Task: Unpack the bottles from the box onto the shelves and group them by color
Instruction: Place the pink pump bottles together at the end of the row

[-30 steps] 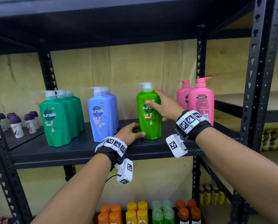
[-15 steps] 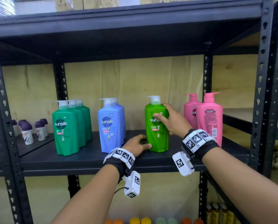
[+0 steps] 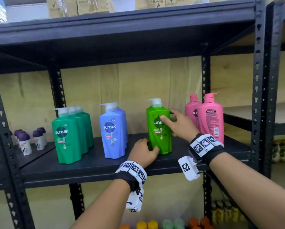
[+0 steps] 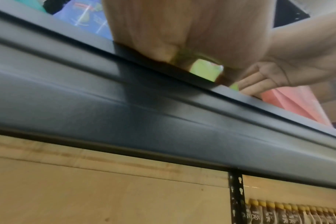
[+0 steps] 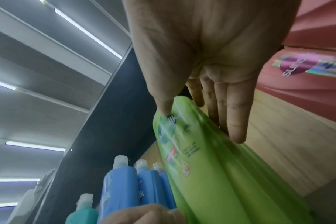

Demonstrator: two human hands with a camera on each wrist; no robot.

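A light green pump bottle (image 3: 159,129) stands upright on the black middle shelf (image 3: 92,164), between the blue bottles (image 3: 112,129) and the pink bottles (image 3: 210,118). My left hand (image 3: 145,152) curls round its base, thumb on the front. My right hand (image 3: 177,125) lies against its upper right side. In the right wrist view the right hand (image 5: 211,68) has straight fingers (image 5: 237,121) along the green bottle (image 5: 211,174) and the thumb tip on its label. Three dark green bottles (image 3: 69,134) stand at the left. The box is out of view.
Small purple-capped roll-ons (image 3: 24,141) stand on the neighbouring shelf at the left. Cardboard boxes (image 3: 79,5) sit on the top shelf. Orange, yellow and green bottles (image 3: 146,224) fill the shelf below. A black upright post (image 3: 261,80) stands to the right of the pink bottles.
The head view has tilted upward. My right hand has loosened from the green bottle's side and its fingers have straightened. My left hand stays at the bottle's base.
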